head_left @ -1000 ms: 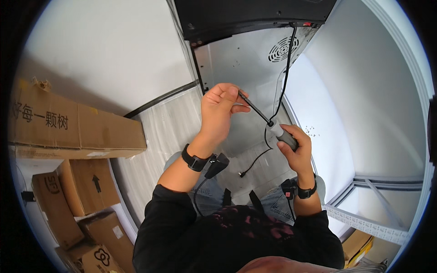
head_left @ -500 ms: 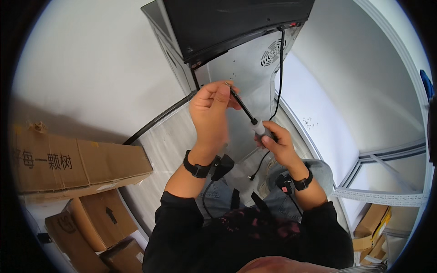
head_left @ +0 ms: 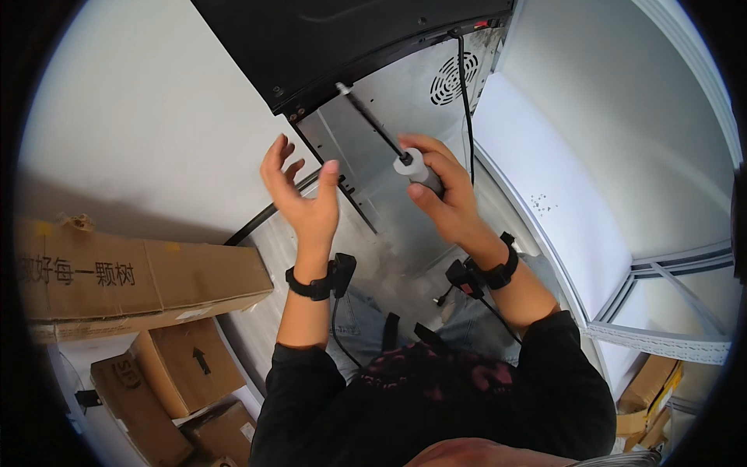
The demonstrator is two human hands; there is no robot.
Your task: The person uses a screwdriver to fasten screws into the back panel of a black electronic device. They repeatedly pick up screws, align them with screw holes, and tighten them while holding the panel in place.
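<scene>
Fingers wrapped around its grey handle, my right hand grips a screwdriver with a dark shaft. The shaft slants up and left, its pale, shiny tip over the lower edge of a black appliance panel. Whether a small part sits on the tip is too small to tell. My left hand is raised to the left of the shaft, fingers spread and curved, holding nothing. Below the black panel is the appliance's grey metal plate with a round vent grille.
A black power cable hangs along the plate's right side. Cardboard boxes stand at the left and lower left. A white panel with a metal frame rises at the right. Each wrist wears a black strap with a wired device.
My left hand has let go of the screwdriver's tip and moved left and down, its fingers opening. The screwdriver in my right hand has moved up and left, toward the black panel's edge.
</scene>
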